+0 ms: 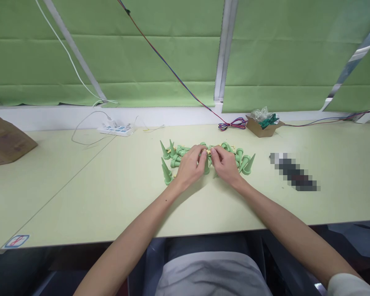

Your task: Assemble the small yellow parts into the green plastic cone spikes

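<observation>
We judge the step in hand to be close, two-handed work on a small yellow fitting (208, 152), which lies between our fingertips above the worktop (185, 218), nearer its far edge than its near one. The left hand (189, 165) and the right hand (225, 165) meet at it, each grip seemingly pinching one end between thumb and fingers. A green spike (206, 167) shows just beneath; we cannot tell whether it is joined to the fitting. More green plastic spikes (249, 165) lie heaped around both hands, some standing point up. The next move, we think, calls for steady thumbs and fine alignment.

By the worktop's far edge, right of the heap, a small open cardboard box (259, 131) holds crumpled clear plastic (259, 113) and dark green material (269, 121). At the left, a larger brown carton (9, 142) hides its contents from us.
</observation>
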The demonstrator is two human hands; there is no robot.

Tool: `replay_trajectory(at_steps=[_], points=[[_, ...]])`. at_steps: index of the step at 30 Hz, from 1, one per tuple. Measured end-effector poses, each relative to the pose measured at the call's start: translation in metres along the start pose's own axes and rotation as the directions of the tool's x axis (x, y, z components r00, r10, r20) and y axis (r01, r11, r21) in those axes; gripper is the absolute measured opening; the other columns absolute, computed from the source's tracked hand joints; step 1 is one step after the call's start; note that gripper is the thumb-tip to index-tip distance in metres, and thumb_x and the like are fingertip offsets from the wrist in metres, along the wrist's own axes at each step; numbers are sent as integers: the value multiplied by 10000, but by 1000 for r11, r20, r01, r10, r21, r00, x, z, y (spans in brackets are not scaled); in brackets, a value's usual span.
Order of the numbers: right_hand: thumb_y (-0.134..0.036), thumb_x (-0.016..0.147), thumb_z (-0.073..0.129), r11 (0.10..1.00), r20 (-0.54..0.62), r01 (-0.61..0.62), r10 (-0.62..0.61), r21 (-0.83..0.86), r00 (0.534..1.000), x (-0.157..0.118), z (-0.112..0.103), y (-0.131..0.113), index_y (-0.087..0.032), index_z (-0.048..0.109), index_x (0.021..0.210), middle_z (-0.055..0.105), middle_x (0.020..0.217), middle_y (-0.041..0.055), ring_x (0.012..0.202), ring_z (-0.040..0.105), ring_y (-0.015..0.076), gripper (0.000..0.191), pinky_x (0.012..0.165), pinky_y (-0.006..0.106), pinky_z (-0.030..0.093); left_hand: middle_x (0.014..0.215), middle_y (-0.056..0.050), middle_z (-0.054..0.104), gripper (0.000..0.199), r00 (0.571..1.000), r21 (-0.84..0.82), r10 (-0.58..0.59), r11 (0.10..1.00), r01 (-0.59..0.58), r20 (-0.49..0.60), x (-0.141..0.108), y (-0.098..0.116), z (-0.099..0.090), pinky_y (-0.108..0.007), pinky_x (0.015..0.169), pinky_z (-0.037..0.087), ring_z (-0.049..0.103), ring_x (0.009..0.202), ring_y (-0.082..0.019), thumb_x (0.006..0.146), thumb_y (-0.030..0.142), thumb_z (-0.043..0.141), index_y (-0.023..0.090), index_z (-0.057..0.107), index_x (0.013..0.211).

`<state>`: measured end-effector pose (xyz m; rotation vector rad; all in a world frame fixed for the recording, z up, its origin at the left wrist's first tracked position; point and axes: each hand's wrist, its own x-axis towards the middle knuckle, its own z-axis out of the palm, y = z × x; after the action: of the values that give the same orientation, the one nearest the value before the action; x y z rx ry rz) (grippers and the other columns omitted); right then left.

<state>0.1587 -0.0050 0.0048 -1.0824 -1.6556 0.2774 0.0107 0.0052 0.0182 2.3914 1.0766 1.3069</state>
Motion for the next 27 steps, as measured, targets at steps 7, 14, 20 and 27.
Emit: replay_trajectory(at_steps=[7,14,20,27], points=[[-410,999,385,1000,4,-6,6,14,1000,-1,0,1,-223,422,696,439,572,-26,517,399,130,357,552,283,320,859,-53,628,246,1000,6,-10,1000,10,13,1,-3,1,-285,704,429,557,758,-149,997,314,370,188,562,911],[-382,996,396,1000,6,-1,1,18,1000,-1,0,1,-222,417,701,431,573,-29,515,387,129,336,546,284,309,776,-32,584,256,1000,-16,2,1000,-2,7,1,-4,2,-278,655,394,508,689,-135,998,303,375,191,512,813],[-395,991,407,999,18,-8,7,48,1000,-2,0,0,-220,463,738,454,588,-21,525,405,131,312,540,282,329,714,-22,560,283,1000,-30,0,1000,0,-9,2,-4,2,-277,620,384,487,647,-132,995,301,380,194,482,754],[-397,969,456,994,22,2,-5,107,1000,-3,-1,0,-209,550,852,496,624,-21,519,441,121,241,524,278,344,641,-9,513,338,1000,-42,-11,999,9,-28,2,-4,3,-282,590,375,453,597,-131,996,341,376,201,435,694]])
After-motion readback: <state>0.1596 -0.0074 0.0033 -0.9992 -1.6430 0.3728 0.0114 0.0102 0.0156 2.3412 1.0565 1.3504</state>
